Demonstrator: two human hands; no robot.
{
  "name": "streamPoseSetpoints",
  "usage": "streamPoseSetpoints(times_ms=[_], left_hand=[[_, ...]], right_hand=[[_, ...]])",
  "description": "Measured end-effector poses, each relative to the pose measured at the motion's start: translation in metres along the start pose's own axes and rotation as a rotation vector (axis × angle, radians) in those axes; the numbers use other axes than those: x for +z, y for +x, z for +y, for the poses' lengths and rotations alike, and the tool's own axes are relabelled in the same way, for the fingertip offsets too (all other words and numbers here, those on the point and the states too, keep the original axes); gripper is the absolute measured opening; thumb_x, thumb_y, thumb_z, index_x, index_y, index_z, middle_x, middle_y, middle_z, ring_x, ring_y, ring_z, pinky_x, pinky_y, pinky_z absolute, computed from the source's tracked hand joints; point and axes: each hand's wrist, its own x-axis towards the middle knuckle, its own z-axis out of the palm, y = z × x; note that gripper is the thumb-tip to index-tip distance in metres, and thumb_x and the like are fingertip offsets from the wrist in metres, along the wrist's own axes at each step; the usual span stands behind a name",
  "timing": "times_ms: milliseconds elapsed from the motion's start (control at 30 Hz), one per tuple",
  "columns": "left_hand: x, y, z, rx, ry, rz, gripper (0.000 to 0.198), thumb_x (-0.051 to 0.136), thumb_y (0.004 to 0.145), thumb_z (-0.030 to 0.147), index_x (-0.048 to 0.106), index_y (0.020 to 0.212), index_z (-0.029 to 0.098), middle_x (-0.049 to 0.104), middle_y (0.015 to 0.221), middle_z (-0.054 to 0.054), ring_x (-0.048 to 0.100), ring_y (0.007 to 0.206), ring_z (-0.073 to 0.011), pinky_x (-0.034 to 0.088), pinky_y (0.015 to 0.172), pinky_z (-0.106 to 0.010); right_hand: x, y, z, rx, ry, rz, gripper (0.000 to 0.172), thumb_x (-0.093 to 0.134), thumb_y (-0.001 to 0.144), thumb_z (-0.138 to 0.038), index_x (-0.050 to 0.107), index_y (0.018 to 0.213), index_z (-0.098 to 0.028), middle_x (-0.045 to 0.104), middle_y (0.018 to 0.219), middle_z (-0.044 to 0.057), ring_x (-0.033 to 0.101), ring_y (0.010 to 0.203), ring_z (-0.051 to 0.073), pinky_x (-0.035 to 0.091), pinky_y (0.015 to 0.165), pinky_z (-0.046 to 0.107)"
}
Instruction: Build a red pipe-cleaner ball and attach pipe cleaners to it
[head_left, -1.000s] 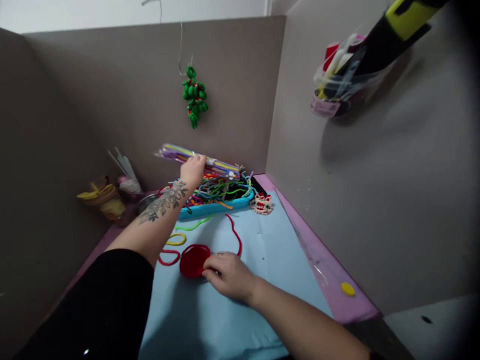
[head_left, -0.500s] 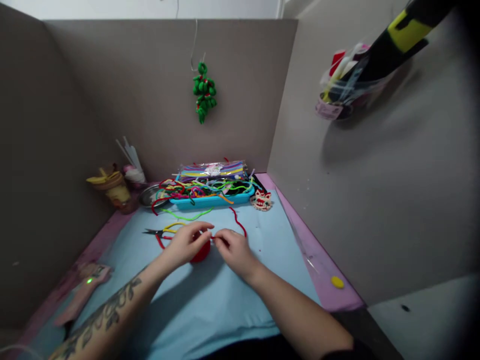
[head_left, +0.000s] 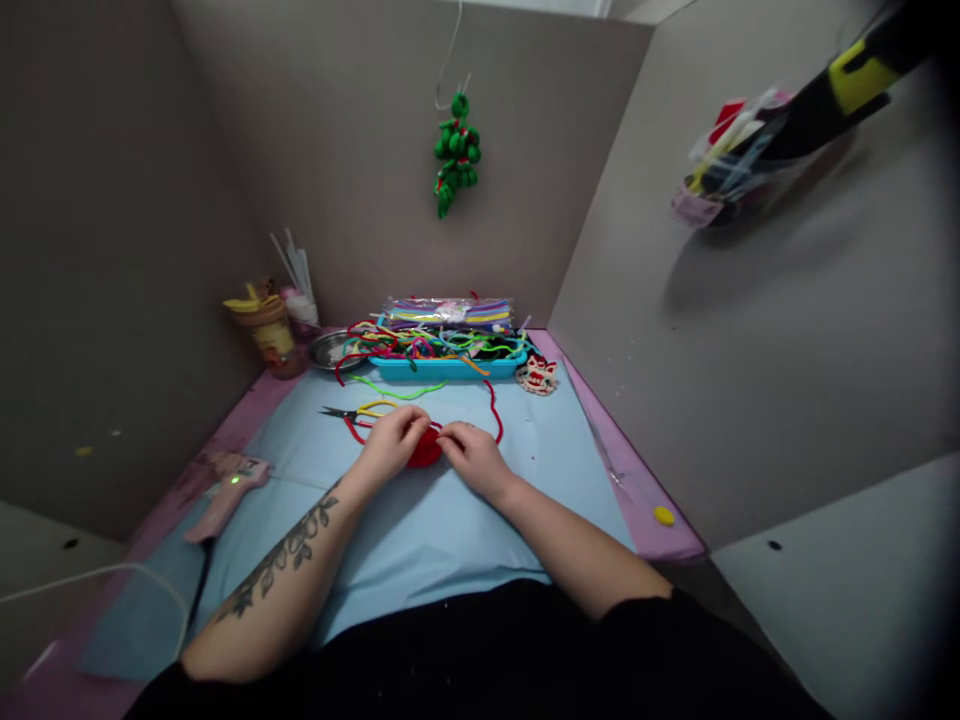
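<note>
The blue plastic tray (head_left: pixel 435 370) now bears the clear packet of multicoloured stems (head_left: pixel 451 313), released by the left hand (head_left: pixel 394 437), thus freed to join the right hand (head_left: pixel 478 457) at the round, red, fuzzy piece (head_left: pixel 425 451) between them. Right pinches its edge; left's grip is indeterminable.

Left hand (head_left: pixel 394 440), scissors (head_left: pixel 354 413) beside, tray (head_left: pixel 450 370) (behind both)

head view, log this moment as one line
left hand: at red piece, left side | right hand: at its right edge | scissors: on blue sheet | pink glue gun: green light lit
</note>
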Motion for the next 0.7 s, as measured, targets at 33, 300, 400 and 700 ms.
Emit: streamPoseSetpoints(times_ms=[33, 300, 400, 700], left_hand=[[-0.006, 0.001, -0.003, -0.02, -0.024, 0.069, 0.021, 0.046, 0.087, 0.034, 0.061, 0.089, 0.02, 0.066, 0.082, -0.003, 0.059, 0.075, -0.0175, 0.047, 0.069, -0.03], [-0.04, -0.006, -0.002, 0.401, 0.142, -0.344, 0.044, 0.074, 0.065, 0.053, 0.067, 0.096, 0.022, 0.058, 0.112, -0.01, 0.048, 0.113, -0.0277, 0.037, 0.099, -0.042], [-0.028, -0.008, 0.001, 0.432, 0.258, -0.418, 0.033, 0.073, 0.07, 0.046, 0.067, 0.09, 0.021, 0.061, 0.107, -0.009, 0.045, 0.116, -0.0287, 0.032, 0.102, -0.045], [-0.03, -0.002, -0.013, -0.054, -0.435, -0.223, 0.025, 0.067, 0.077, 0.039, 0.061, 0.08, 0.014, 0.062, 0.077, -0.002, 0.056, 0.07, -0.0144, 0.044, 0.067, -0.027]], right_hand=[[-0.003, 0.001, 0.001, 0.019, 0.004, 0.037, 0.013, 0.052, 0.088, -0.024, 0.064, 0.087, -0.019, 0.068, 0.084, 0.004, 0.061, 0.079, 0.016, 0.046, 0.076, 0.027], [-0.024, 0.008, 0.02, 0.205, 0.068, 0.165, 0.017, 0.053, 0.084, -0.032, 0.062, 0.078, -0.018, 0.06, 0.067, 0.0, 0.054, 0.062, 0.014, 0.042, 0.062, 0.025], [-0.018, 0.007, 0.024, 0.222, 0.121, 0.15, 0.019, 0.053, 0.084, -0.035, 0.061, 0.077, -0.019, 0.059, 0.066, 0.0, 0.054, 0.062, 0.014, 0.042, 0.062, 0.025], [-0.017, 0.006, 0.012, 0.11, 0.35, 0.142, 0.02, 0.057, 0.084, -0.039, 0.06, 0.078, -0.021, 0.061, 0.094, 0.007, 0.057, 0.084, 0.018, 0.045, 0.071, 0.03]])
